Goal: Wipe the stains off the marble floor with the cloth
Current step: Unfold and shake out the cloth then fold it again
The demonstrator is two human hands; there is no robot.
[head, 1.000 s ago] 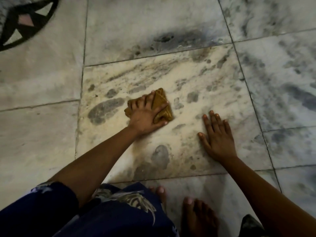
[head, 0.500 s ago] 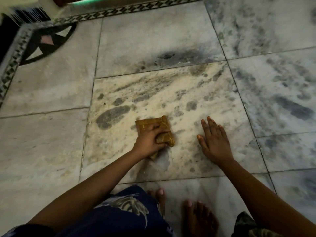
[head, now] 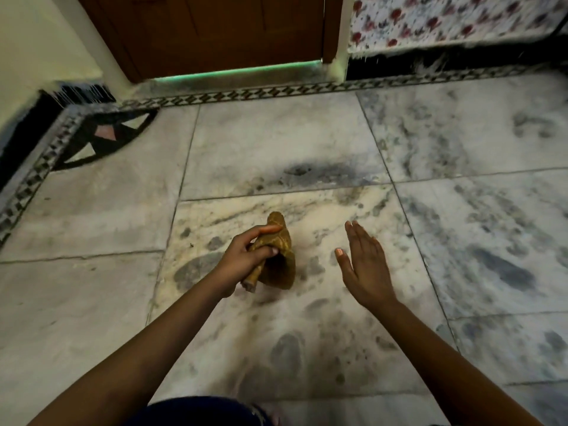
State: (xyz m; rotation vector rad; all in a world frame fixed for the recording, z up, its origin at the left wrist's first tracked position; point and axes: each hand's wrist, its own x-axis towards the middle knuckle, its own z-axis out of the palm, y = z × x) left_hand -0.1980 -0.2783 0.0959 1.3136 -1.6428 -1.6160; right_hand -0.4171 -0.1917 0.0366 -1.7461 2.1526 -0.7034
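Observation:
My left hand (head: 246, 259) grips a crumpled mustard-yellow patterned cloth (head: 278, 256) and holds it lifted above the marble floor (head: 276, 333). My right hand (head: 364, 265) is raised off the floor to the right of the cloth, fingers straight and together, palm facing left, holding nothing. The tile under both hands is cream with grey and dark blotches (head: 190, 270). A dark smudge (head: 310, 172) marks the tile beyond it.
A brown wooden door (head: 215, 32) stands ahead with a green glow under it. A patterned border strip (head: 276, 93) runs along the wall, with a black inlay corner (head: 104, 136) at the left. Floral fabric (head: 445, 20) hangs at the upper right.
The left hand has gathered the cloth and lifted it off the tile. The right hand has come up off the floor. The view has tilted up, showing the door and wall.

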